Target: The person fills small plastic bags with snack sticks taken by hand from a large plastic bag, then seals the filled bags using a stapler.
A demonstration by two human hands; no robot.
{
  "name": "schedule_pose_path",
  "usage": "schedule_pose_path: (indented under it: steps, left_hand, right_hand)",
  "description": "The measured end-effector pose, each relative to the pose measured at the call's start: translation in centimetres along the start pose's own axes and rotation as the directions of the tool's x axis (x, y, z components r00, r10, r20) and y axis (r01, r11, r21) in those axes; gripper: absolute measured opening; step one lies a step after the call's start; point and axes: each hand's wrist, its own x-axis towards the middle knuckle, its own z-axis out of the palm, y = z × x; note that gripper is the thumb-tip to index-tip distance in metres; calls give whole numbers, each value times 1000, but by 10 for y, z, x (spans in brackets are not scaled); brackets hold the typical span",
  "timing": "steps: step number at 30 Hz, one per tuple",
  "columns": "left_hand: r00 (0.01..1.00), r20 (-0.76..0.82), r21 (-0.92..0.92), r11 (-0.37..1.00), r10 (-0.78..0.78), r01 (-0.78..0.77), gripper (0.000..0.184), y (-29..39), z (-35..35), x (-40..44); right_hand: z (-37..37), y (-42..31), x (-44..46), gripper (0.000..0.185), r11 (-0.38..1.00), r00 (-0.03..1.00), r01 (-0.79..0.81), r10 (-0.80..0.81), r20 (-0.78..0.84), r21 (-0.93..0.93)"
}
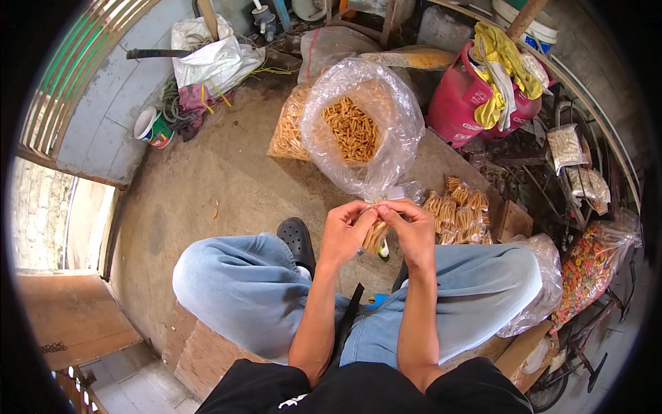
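Note:
Between my knees, my left hand [348, 231] and my right hand [408, 228] meet fingertip to fingertip at the top of a small clear bag of stick snacks [374, 238]. Both hands are closed in a pinch on the bag's top, and its filled part hangs below the fingers. Just beyond stands a large open plastic bag [352, 131] of brown stick snacks, with its rim folded wide. To the right of my hands, several filled small packs [458, 214] lie in a pile.
Pink gas cylinders [458, 103] with a yellow cloth [500, 62] stand back right. A white sack [214, 62] and a small tub [153, 128] are at the back left. A bag of colourful packets [589, 265] sits at the right, beside a wooden block [514, 221].

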Motion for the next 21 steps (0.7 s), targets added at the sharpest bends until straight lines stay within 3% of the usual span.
schedule_pose_path:
  steps: [3,7,11,15,21]
  left_hand:
    - [999,-38,18,999,28,-27,12,3,1,-2]
    - [997,-60,-15,999,50,-51,12,0,-1,-1]
    - [999,-51,-187,982,-13,3,13,2,-3,-2]
    - [1000,-7,-285,958,-20,17,14,4,-6,-2]
    - [999,9,-231,972,-39,40,16,8,-4,-2]
  right_hand:
    - [1,-2,0,16,1000,1000,2,-3,19,28]
    - [1,-9,-1,24,977,986,153,-140,94,-149]
    - [3,-14,-2,29,882,948,314,-276,156,-350]
    - [4,-17,-2,30,827,922,386,-345,172,-408]
    - [0,-17,0,32,703,867,494,-440,234,-511]
